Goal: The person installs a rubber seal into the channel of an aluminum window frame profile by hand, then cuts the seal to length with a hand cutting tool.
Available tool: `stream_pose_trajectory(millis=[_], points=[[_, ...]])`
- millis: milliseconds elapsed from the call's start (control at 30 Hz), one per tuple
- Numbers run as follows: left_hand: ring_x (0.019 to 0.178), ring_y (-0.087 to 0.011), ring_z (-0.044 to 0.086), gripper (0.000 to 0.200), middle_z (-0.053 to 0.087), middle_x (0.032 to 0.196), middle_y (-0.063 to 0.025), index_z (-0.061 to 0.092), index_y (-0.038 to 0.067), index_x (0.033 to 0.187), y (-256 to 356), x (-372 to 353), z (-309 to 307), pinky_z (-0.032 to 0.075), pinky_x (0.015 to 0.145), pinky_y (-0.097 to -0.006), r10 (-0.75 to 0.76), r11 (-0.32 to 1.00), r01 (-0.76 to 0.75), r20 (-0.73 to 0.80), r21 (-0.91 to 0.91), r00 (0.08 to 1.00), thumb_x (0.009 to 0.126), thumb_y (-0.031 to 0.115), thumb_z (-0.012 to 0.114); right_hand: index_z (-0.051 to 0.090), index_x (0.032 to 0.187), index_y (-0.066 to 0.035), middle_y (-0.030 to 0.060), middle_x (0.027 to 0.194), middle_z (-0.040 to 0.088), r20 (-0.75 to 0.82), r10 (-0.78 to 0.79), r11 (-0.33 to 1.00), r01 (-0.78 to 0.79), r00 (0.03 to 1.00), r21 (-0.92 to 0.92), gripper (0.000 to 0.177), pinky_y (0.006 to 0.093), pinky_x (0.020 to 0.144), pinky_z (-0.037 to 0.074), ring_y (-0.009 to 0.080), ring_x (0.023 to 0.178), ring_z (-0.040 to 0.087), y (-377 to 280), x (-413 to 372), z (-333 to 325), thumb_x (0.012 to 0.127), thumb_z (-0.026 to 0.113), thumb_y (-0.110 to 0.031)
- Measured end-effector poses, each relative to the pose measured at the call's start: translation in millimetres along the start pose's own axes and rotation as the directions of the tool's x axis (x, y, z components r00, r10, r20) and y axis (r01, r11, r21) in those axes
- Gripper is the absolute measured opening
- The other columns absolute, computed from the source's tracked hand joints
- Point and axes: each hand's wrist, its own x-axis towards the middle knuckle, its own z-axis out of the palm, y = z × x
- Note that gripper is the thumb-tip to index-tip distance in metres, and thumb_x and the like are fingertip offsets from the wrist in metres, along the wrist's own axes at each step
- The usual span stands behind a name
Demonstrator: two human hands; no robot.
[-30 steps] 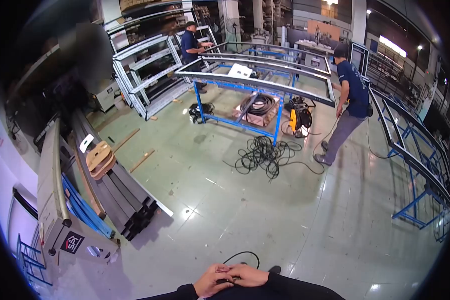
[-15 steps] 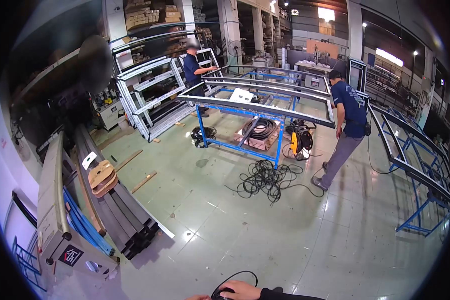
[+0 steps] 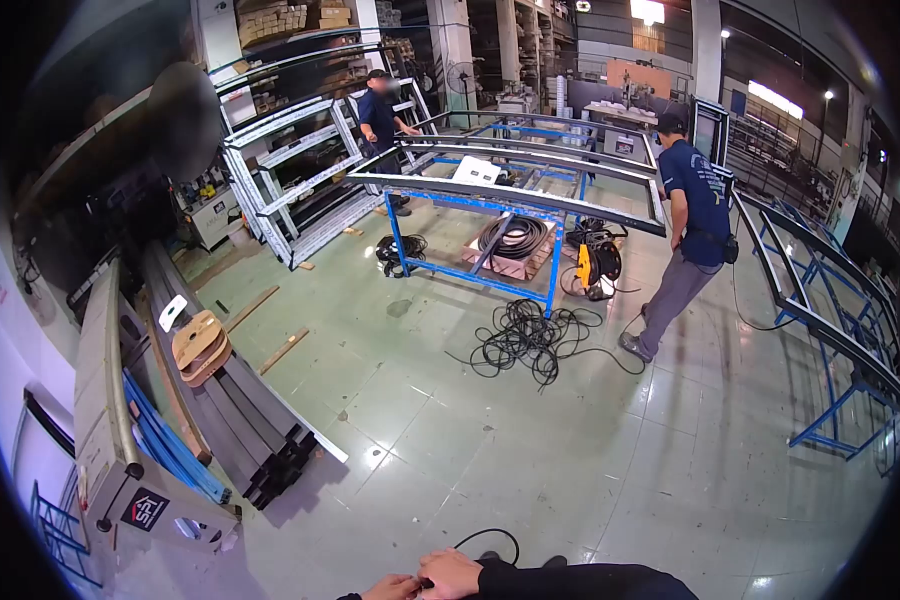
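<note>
"Starting at the hands: what is entered?"

"Item one: right hand (image 3: 451,574), dark sleeve, fingers closed on a thin black cord (image 3: 498,535) that loops up just above the knuckles. Item two: left hand (image 3: 390,588), touching the right at the same spot. The frame edge cuts off its grip, so I cannot tell."

"Any change?"

"A second ago both hands were clasped higher in view. Half a second ago little more than the right showed. Both show again (the view tipped, I judge, more than the hands moved), so the cord work looks unbroken."

"Beyond?"

"Pale tiled floor (image 3: 530,440). Tangled cable (image 3: 525,335) lies well apart, beside a blue rack (image 3: 470,270). One co-worker (image 3: 692,200) stands at its right end."
</note>
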Motion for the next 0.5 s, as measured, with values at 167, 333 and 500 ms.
stream_pose_trajectory(millis=[167, 333, 500], points=[[0.080, -0.0149, 0.063, 0.027, 0.062, 0.092, -0.0048, 0.059, 0.007, 0.115, 2, -18, -10, 0.055, 0.074, -0.0341, 0.139, 0.986, -0.123, 0.156, -0.108, 0.978, 0.095, 0.024, 0.062, 0.065, 0.104, -0.008, 0.0134, 0.101, 0.064, 0.251, 0.103, 0.992, -0.116, 0.962, 0.039, 0.030, 0.0444, 0.088, 0.046, 0.0342, 0.105, 0.059, -7, 5, -10, 0.091, 0.056, -0.034], [0.086, -0.0157, 0.064, 0.022, 0.068, 0.096, -0.0094, 0.061, 0.000, 0.109, -18, -8, 8, 0.055, 0.080, -0.0339, 0.329, 0.917, -0.331, 0.044, 0.223, 0.943, 0.090, 0.010, 0.067, 0.067, 0.089, -0.009, 0.0092, 0.088, 0.065, 0.138, 0.089, 0.996, -0.090, 0.986, 0.007, 0.027, 0.0442, 0.079, 0.049, 0.0317, 0.091, 0.063, -11, 7, -1, 0.090, 0.054, -0.032], [0.080, -0.0123, 0.059, 0.018, 0.066, 0.090, -0.0065, 0.062, -0.001, 0.102, -23, -6, 12, 0.051, 0.073, -0.0293, 0.393, 0.906, -0.393, 0.032, 0.156, 0.919, 0.093, 0.014, 0.064, 0.068, 0.092, -0.008, 0.0103, 0.089, 0.067, 0.245, 0.104, 0.992, -0.084, 0.964, -0.091, 0.023, 0.0448, 0.081, 0.049, 0.0318, 0.091, 0.064, -15, 7, -12, 0.087, 0.057, -0.028]])
